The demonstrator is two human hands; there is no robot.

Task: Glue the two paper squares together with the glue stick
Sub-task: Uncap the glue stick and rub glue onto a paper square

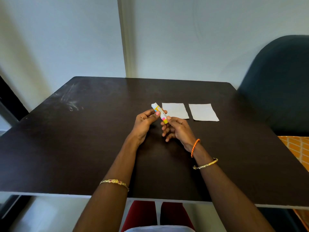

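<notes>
Both hands grasp the glue stick (pixel 160 113), left hand (pixel 145 121) near its cap, right hand (pixel 175 128) pinching its base, paper squares (pixel 175 110) beyond the fingertips; uncapping seemingly comes next.

Dark brown, near black table (pixel 100 139), pale smudges toward far left corner, thin white strip along near edge. Two white paper squares (pixel 175 110) (pixel 203 112) toward far right part of surface, unpatterned. Glue stick (pixel 160 113): white cap end, yellow body, pink and blue label patches, fine dark print. Twisted orange wristband (pixel 195 147) and plain gold bangle (pixel 205 164) on right wrist; gold bracelet (pixel 115 182) with red stones on left forearm. Dark teal chair (pixel 280 84) beyond right edge. Orange fabric (pixel 296 146) with pale lattice pattern beside it. Pale grey-white wall (pixel 184 39).
</notes>
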